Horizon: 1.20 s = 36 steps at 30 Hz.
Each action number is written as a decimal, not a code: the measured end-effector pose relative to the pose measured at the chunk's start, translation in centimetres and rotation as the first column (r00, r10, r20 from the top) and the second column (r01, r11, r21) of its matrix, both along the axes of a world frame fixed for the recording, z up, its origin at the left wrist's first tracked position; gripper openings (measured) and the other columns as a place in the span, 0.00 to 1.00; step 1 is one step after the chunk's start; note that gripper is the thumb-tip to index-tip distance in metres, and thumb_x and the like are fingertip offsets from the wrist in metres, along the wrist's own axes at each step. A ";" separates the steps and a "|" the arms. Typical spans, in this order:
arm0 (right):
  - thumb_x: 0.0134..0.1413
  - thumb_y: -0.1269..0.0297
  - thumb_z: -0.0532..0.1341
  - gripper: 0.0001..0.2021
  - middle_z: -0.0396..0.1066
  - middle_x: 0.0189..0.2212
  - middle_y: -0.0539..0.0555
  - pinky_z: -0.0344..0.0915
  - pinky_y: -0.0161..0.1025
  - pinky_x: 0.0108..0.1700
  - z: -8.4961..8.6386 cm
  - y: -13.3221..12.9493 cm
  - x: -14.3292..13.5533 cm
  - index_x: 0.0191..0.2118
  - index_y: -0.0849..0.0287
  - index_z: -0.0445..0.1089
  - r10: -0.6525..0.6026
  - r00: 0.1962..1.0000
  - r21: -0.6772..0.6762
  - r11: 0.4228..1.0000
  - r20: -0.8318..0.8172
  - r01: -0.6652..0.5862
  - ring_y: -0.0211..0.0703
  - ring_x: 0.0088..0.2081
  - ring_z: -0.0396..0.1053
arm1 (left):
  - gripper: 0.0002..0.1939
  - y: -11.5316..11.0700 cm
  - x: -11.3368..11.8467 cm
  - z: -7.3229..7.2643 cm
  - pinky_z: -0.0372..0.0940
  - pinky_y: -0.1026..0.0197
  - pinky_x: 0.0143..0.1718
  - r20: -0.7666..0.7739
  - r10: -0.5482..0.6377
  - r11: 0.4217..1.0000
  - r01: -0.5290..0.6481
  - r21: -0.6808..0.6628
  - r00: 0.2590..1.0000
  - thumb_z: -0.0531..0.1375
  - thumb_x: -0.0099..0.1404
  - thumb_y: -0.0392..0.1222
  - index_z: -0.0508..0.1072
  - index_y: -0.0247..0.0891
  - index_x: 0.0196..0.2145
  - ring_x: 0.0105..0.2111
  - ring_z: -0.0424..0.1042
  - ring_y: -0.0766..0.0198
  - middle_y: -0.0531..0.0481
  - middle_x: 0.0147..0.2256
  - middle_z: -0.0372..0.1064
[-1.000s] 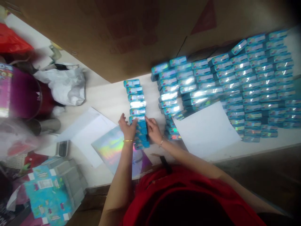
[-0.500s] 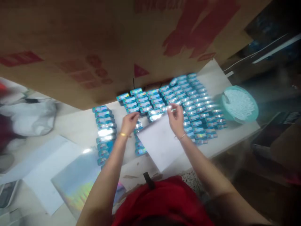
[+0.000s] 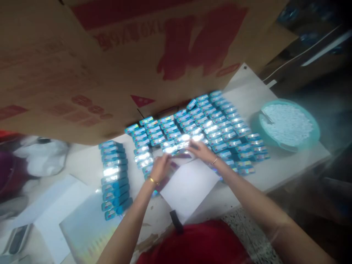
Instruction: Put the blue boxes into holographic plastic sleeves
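My left hand (image 3: 161, 165) has its fingers closed at the upper left of a white sheet (image 3: 191, 185). My right hand (image 3: 200, 149) reaches in from the other side, thumb and fingers pinched together. Between the fingertips lies a pale piece with purple patches (image 3: 180, 160), too blurred to tell whether it is part of the sheet or separate. Whatever each hand grips is hidden by the fingers. Rows of small teal boxes with shiny labels (image 3: 192, 126) spread just beyond both hands, and the right fingertips are close to them.
A separate column of teal boxes (image 3: 114, 179) stands at left. Near it lie a shiny iridescent sheet (image 3: 88, 220), white papers (image 3: 55, 216) and a phone-like device (image 3: 18, 238). A teal bowl of small white pieces (image 3: 288, 124) sits right. A large cardboard box (image 3: 123, 73) walls the back.
Both hands have come down closer to the sheet, and the right one now points further left. A purple-patched piece shows between them. The camera view has shifted.
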State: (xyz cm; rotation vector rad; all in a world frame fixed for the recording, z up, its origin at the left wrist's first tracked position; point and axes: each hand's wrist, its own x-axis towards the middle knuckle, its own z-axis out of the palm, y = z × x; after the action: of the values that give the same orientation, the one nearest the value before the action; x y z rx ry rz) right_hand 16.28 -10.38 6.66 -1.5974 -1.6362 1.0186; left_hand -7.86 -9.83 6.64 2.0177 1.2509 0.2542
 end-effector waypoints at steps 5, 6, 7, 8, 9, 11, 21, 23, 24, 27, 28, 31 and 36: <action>0.57 0.48 0.55 0.19 0.58 0.21 0.46 0.56 0.34 0.31 1.8 1.4 -2.1 0.26 0.59 0.66 -0.017 0.977 -0.034 0.999 -0.214 0.009 0.36 0.26 0.57 | 0.17 2.6 1.2 2.3 0.59 0.54 0.45 0.055 0.045 0.975 -0.056 0.216 0.997 0.55 0.66 0.48 0.69 0.40 0.49 0.43 0.68 0.55 0.43 0.42 0.71; 0.57 0.48 0.55 0.19 0.57 0.20 0.45 0.55 0.34 0.30 2.0 1.4 -2.6 0.26 0.58 0.65 -0.040 0.972 -0.034 0.999 -0.233 0.033 0.35 0.25 0.56 | 0.17 2.8 1.8 2.7 0.58 0.53 0.46 0.041 0.051 0.961 -0.061 0.269 0.998 0.55 0.66 0.47 0.70 0.41 0.50 0.45 0.67 0.54 0.43 0.43 0.71; 0.57 0.48 0.55 0.19 0.55 0.20 0.45 0.54 0.34 0.29 2.2 1.4 -3.0 0.25 0.58 0.64 -0.063 0.965 -0.042 0.998 -0.253 0.055 0.35 0.25 0.55 | 0.15 2.9 2.4 3.1 0.57 0.53 0.46 0.018 0.051 0.948 -0.054 0.312 0.999 0.54 0.67 0.46 0.71 0.42 0.48 0.45 0.66 0.54 0.43 0.44 0.71; 0.57 0.48 0.55 0.19 0.54 0.20 0.45 0.53 0.34 0.29 2.2 1.4 -3.3 0.24 0.58 0.63 -0.088 0.957 -0.056 0.996 -0.277 0.075 0.35 0.24 0.54 | 0.14 2.9 3.0 3.3 0.56 0.52 0.45 -0.009 0.051 0.936 -0.045 0.349 0.999 0.53 0.67 0.44 0.73 0.43 0.46 0.45 0.66 0.54 0.43 0.44 0.71; 0.56 0.48 0.55 0.20 0.54 0.19 0.45 0.53 0.34 0.28 2.2 1.5 -3.5 0.23 0.58 0.62 -0.112 0.946 -0.076 0.993 -0.304 0.094 0.34 0.24 0.53 | 0.13 2.8 3.6 3.4 0.56 0.51 0.45 -0.035 0.056 0.924 -0.039 0.379 0.998 0.52 0.68 0.42 0.74 0.44 0.44 0.44 0.66 0.54 0.43 0.44 0.71; 0.54 0.46 0.57 0.21 0.52 0.18 0.45 0.51 0.34 0.26 2.0 1.8 -3.5 0.21 0.57 0.59 -0.156 0.924 -0.121 0.985 -0.349 0.120 0.34 0.22 0.51 | 0.13 2.6 4.4 3.3 0.56 0.51 0.44 -0.066 0.059 0.907 -0.025 0.421 0.996 0.51 0.67 0.39 0.75 0.43 0.43 0.44 0.66 0.54 0.43 0.45 0.71; 0.48 0.45 0.58 0.20 0.57 0.18 0.46 0.54 0.34 0.25 -0.7 2.7 -2.5 0.21 0.58 0.63 -0.240 0.918 -0.194 0.963 -0.315 0.185 0.36 0.23 0.54 | 0.09 -0.3 5.9 2.8 0.60 0.50 0.45 0.180 0.073 0.935 -0.130 0.329 0.981 0.52 0.67 0.40 0.71 0.40 0.32 0.44 0.68 0.54 0.40 0.44 0.71; 0.49 0.44 0.57 0.20 0.59 0.18 0.48 0.57 0.36 0.26 -1.1 3.0 -1.5 0.23 0.58 0.65 -0.241 0.944 -0.169 0.964 -0.226 0.205 0.38 0.24 0.58 | 0.06 -2.1 5.7 4.1 0.61 0.52 0.43 0.293 0.058 0.953 -0.141 0.269 0.954 0.55 0.65 0.39 0.70 0.41 0.32 0.41 0.69 0.57 0.43 0.38 0.72; 0.50 0.45 0.57 0.20 0.62 0.19 0.49 0.59 0.38 0.28 -1.0 3.0 -1.1 0.25 0.59 0.67 -0.244 0.957 -0.133 0.965 -0.158 0.225 0.40 0.25 0.60 | 0.04 -3.0 5.3 4.9 0.62 0.53 0.43 0.357 0.092 0.958 -0.180 0.223 0.930 0.56 0.65 0.39 0.70 0.42 0.33 0.39 0.70 0.58 0.45 0.36 0.72; 0.50 0.46 0.60 0.21 0.71 0.34 0.58 0.65 0.44 0.38 0.7 2.0 -1.2 0.41 0.59 0.72 -0.275 0.961 0.074 0.959 -0.011 0.275 0.50 0.39 0.67 | 0.03 -5.5 3.2 7.3 0.64 0.55 0.42 0.515 0.439 0.867 -0.497 -0.029 0.736 0.60 0.62 0.42 0.68 0.42 0.32 0.37 0.70 0.60 0.48 0.33 0.71; 0.50 0.46 0.61 0.23 0.70 0.41 0.60 0.65 0.45 0.42 1.6 1.2 -2.1 0.46 0.58 0.71 -0.274 0.961 0.124 0.953 -0.035 0.276 0.52 0.44 0.66 | 0.05 -6.0 2.2 7.9 0.64 0.56 0.41 0.530 0.573 0.785 -0.604 -0.138 0.625 0.61 0.61 0.43 0.68 0.42 0.32 0.36 0.70 0.61 0.49 0.33 0.70; 0.59 0.44 0.52 0.24 0.70 0.44 0.59 0.67 0.44 0.40 4.7 -2.4 -7.2 0.51 0.55 0.68 -0.132 0.927 -0.005 0.990 -0.350 0.139 0.49 0.44 0.68 | 0.10 -7.0 -1.8 8.8 0.65 0.60 0.36 0.494 0.812 0.523 -0.763 -0.380 0.311 0.63 0.57 0.46 0.66 0.41 0.30 0.30 0.68 0.65 0.52 0.28 0.67; 0.51 0.46 0.62 0.19 0.71 0.34 0.54 0.67 0.40 0.36 6.7 -8.5 -19.2 0.41 0.56 0.71 -0.030 0.820 -0.280 0.946 -0.571 -0.160 0.44 0.36 0.70 | 0.12 -9.8 -9.8 7.8 0.63 0.64 0.34 0.410 0.910 0.271 -0.840 -0.470 0.064 0.66 0.51 0.45 0.66 0.39 0.29 0.27 0.66 0.69 0.55 0.25 0.66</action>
State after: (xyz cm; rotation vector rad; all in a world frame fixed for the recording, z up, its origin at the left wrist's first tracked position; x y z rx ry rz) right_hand -2.93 -18.87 13.40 -1.2410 -1.1532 1.6780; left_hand -17.69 -19.60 14.41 0.5713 1.7939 1.3186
